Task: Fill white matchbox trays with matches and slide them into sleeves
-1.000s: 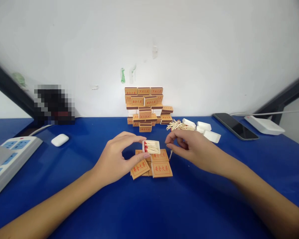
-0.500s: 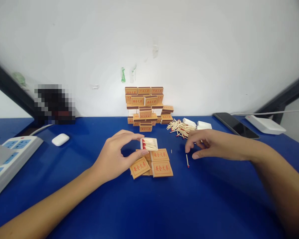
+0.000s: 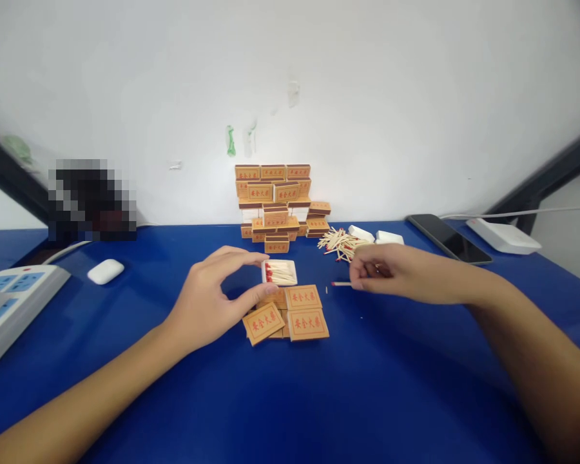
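Between the thumb and fingers of my left hand [image 3: 210, 293] is a white matchbox tray [image 3: 294, 273], with several red-headed matches [image 3: 281, 271] lying in it. My right hand [image 3: 386, 274] pinches a single match [image 3: 341, 284] by its bare end, its red head pointing left toward the tray. Just below the tray, several flat orange matchboxes [image 3: 308, 323] lie close together, one [image 3: 264, 323] turned askew. A loose heap of matches [image 3: 339, 242] lies behind my right hand, which partly hides it.
Stacked matchboxes [image 3: 275, 225] form a tiered wall against the white wall. White trays [image 3: 361, 234] sit by the match heap. A phone [image 3: 447, 238] and a white device [image 3: 502, 236] are at right; a white case [image 3: 106, 271] and a power strip [image 3: 24, 303] at left.
My right hand has picked up the match that lay on the blue table and moved it slightly left, head now leftward. My left hand still holds the tray. The whole view has shifted a little.
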Demonstrator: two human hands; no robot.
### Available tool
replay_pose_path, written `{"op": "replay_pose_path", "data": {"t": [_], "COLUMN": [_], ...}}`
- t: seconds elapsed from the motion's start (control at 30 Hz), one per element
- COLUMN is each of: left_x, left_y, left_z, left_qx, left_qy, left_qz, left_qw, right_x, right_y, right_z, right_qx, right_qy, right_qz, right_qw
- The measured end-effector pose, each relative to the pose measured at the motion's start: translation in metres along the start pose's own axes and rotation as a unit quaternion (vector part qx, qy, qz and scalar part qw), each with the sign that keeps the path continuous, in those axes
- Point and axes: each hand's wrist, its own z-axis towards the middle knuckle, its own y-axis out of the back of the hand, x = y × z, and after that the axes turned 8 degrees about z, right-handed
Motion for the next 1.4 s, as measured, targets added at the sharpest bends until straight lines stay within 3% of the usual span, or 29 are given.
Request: {"op": "replay_pose_path", "data": {"t": [0.13,0.33,0.57,0.73,0.93,1.1,1.27,1.4], "left_x": [0.001,0.000,-0.003,-0.005,-0.010,-0.013,-0.015,-0.011], "left_y": [-0.001,-0.004,-0.002,-0.003,-0.004,-0.004,-0.003,-0.001], "left_z": [0.001,0.003,0.002,0.000,-0.002,-0.004,-0.004,-0.001], "left_qx": [-0.023,-0.031,-0.028,-0.013,-0.004,-0.004,0.004,0.000], "left_qy": [0.014,0.045,0.036,0.013,-0.039,-0.065,-0.041,0.025], "left_qz": [0.034,0.055,0.056,0.040,0.013,0.005,-0.005,-0.014], "left_qw": [0.999,0.997,0.997,0.999,0.999,0.998,0.999,1.000], "right_x": [0.006,0.013,0.011,0.029,0.061,0.065,0.061,0.041], "right_y": [0.000,0.001,0.001,-0.015,-0.055,-0.071,-0.062,-0.037], "right_z": [0.004,0.001,0.001,0.001,0.004,0.009,0.007,0.008], "right_qx": [-0.131,-0.231,-0.243,-0.241,-0.222,-0.231,-0.229,-0.294], "right_qy": [0.046,0.058,0.055,0.064,0.160,0.225,0.232,0.166], "right_qz": [0.096,0.126,0.124,0.119,0.005,-0.055,-0.075,-0.107], "right_qw": [0.986,0.963,0.961,0.961,0.962,0.945,0.943,0.935]}}
